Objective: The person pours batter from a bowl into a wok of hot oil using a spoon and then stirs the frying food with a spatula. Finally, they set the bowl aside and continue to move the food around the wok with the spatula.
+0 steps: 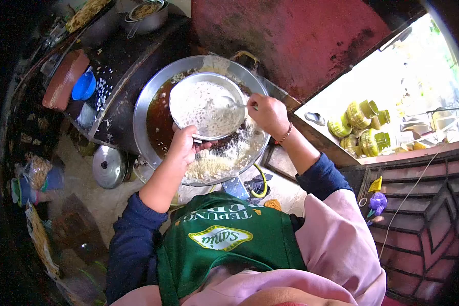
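My left hand [182,145] grips the near left rim of a round metal bowl [217,137], thumb over the edge and fingers below. White, lumpy batter [199,104] with small pale bits is in the bowl. My right hand [269,115] is closed around the handle of a metal spoon [238,105], whose head dips into the batter. Beneath the bowl stands a wide metal wok [141,115]. Dark brown oil [157,120] shows at its left, and pale frothy or crumbly stuff [211,166] covers its near and right parts.
A blue bowl [84,85] and scattered white bits lie on the dark stove ledge at left. A lidded pot [108,166] stands on the floor. Farther back is a small pot with a strainer [147,18]. Green jars [362,115] stand on the window ledge at right.
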A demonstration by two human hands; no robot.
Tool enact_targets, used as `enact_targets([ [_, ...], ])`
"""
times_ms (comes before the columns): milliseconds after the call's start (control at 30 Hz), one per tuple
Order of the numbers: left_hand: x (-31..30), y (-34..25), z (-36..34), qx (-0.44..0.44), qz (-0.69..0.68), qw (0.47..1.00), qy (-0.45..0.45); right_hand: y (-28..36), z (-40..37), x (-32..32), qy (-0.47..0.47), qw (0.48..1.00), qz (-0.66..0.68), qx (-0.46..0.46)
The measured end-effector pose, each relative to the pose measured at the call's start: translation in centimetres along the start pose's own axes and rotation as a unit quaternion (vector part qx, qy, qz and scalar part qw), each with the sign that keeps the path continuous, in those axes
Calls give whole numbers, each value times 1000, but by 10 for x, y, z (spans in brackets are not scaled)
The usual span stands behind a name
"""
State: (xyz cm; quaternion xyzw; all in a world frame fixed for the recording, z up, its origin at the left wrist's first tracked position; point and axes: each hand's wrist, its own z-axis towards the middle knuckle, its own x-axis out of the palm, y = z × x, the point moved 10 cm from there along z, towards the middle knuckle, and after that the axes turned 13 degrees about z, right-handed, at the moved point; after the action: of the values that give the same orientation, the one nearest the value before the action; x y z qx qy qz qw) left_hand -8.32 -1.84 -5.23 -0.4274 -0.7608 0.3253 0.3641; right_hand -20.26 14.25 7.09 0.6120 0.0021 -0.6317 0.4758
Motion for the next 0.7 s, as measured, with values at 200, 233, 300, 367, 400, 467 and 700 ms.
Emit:
enact_targets([
  [200,7,-25,30,43,7,997,-70,-23,43,11,-39,997,-46,-53],
  [233,6,-23,37,34,-2,997,-68,-33,50,14,-32,999,-18,-24],
  [300,1,-17,57,19,-19,998,-63,-61,62,24,-19,998,38,36],
  [367,-6,-17,73,19,-42,995,-85,-84,78,26,-13,993,99,67],
  [400,-9,-21,76,26,-51,993,-101,-91,85,26,-7,990,124,73],
  [467,-19,-23,92,26,-70,991,-112,-106,101,28,-2,984,155,88],
  [700,-45,-51,91,71,-104,982,-144,-212,138,68,40,975,98,197],
])
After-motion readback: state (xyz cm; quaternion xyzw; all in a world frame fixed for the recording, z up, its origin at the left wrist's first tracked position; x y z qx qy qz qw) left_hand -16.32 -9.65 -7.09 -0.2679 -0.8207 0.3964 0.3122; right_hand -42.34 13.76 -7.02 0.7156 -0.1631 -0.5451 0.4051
